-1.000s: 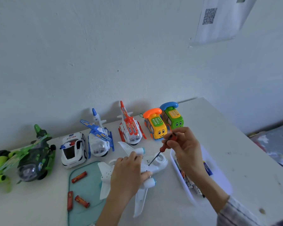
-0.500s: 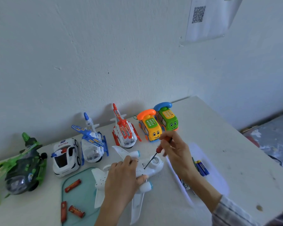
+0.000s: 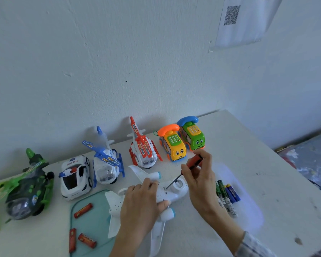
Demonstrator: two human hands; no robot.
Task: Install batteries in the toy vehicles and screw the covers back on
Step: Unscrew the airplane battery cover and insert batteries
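Left hand (image 3: 141, 204) lay palm-down over the middle of the white plastic toy airplane (image 3: 176, 190), fingers curled over the fuselage, pressing it to the white desk (image 3: 248, 145). Right hand (image 3: 200, 180) pinched the red handle of a small screwdriver (image 3: 193, 163) between thumb and fingertips, wrist raised, forearm coming in from the lower right.

Airplane rested belly-up near the front middle of the desk, long axis running from lower left (tail) to upper right (nose), partly over a pale teal plastic tray (image 3: 93, 216). Screwdriver shaft slanted down and to the left; its tip met the underside just ahead of the left hand's fingertips, between them and the round nose. Whether the tip was seated in a screw head was too small to tell. Judged: cover screw being driven; right hand does the turning, left only steadies.

Three red cylindrical batteries (image 3: 82, 210) lay on the tray. More batteries, blue and green ones (image 3: 230, 192), sat in a clear shallow container just right of the right wrist.

Along the wall, untouched: green toy helicopter (image 3: 24, 190), white police car (image 3: 75, 176), blue-and-white helicopter (image 3: 106, 164), red-and-white helicopter (image 3: 143, 151), yellow phone bus (image 3: 172, 143), green phone bus (image 3: 192, 135).
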